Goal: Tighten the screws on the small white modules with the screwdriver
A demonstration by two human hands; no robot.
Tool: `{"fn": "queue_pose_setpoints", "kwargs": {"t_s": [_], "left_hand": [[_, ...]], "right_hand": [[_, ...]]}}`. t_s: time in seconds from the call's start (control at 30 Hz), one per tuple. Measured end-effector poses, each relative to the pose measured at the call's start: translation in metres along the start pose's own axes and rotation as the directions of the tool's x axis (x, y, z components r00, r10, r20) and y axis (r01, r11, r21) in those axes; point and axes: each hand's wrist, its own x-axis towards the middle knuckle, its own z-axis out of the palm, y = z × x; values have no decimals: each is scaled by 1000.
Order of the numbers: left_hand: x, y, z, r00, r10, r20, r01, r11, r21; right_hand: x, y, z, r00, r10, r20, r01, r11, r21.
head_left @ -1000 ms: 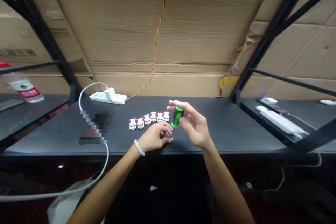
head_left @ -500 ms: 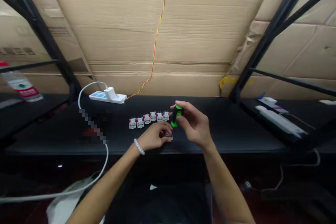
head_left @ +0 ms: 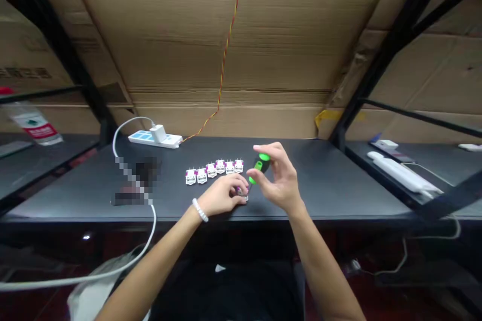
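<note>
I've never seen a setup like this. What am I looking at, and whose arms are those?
Those are a person's own two bare arms, filmed by a camera worn on their head, looking forward and down. All three pictures come from that one camera, and no machine is involved. The right hand holds a screwdriver with a green and black handle. The left hand, with a bead bracelet at its wrist, holds a small white and purple part. A row of similar parts stands on the dark table, with a power strip behind them and a cardboard wall beyond.
</note>
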Motion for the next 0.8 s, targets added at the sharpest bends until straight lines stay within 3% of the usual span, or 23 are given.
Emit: {"fn": "queue_pose_setpoints", "kwargs": {"t_s": [0.1, 0.23, 0.5, 0.7, 0.8], "left_hand": [[0, 0, 1, 1000, -13, 9, 13, 1000, -10], [1, -1, 3, 1000, -3, 20, 4, 1000, -31], [1, -2, 3, 1000, 11, 26, -10, 999, -37], [1, -5, 3, 999, 26, 22, -26, 1000, 12], [0, -3, 3, 999, 27, 25, -28, 999, 18]], "right_hand": [[1, 4, 1, 999, -40, -8, 40, 996, -78], [1, 3, 0, 997, -72, 4, 72, 996, -61], [0, -8, -6, 982, 82, 171, -129, 951, 283], [-1, 5, -1, 998, 62, -27, -61, 997, 44], [-3, 5, 1, 997, 66, -33, -64, 996, 68]]}}
